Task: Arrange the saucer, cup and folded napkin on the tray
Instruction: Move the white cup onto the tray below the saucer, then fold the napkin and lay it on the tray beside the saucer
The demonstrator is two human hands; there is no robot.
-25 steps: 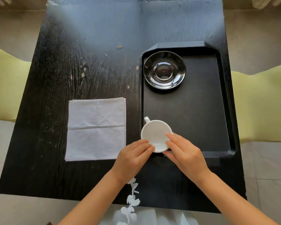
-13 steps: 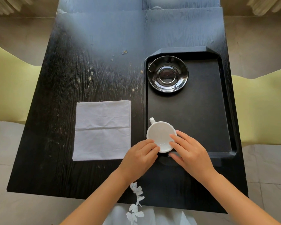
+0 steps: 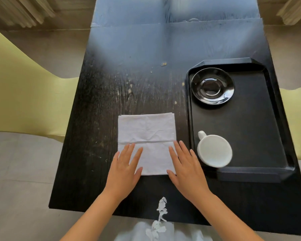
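A white folded napkin [image 3: 147, 131] lies flat on the dark table, left of the tray. My left hand [image 3: 125, 169] rests open over its near left corner, fingers spread. My right hand [image 3: 186, 167] lies open over its near right corner. A black tray [image 3: 261, 129] sits on the right side of the table. In its far left corner is a glossy black saucer [image 3: 212, 86]. A white cup [image 3: 215, 150] stands in the tray's near left corner, handle pointing away to the left. No hand touches the cup.
The black wooden table [image 3: 129, 70] has crumbs and pale marks near its middle. Yellow-green chairs [image 3: 21, 94] flank it on both sides. The table's near edge runs just under my forearms.
Both hands let go of the cup and moved left onto the napkin's near edge. The cup stays on the tray. The camera swung to the left.
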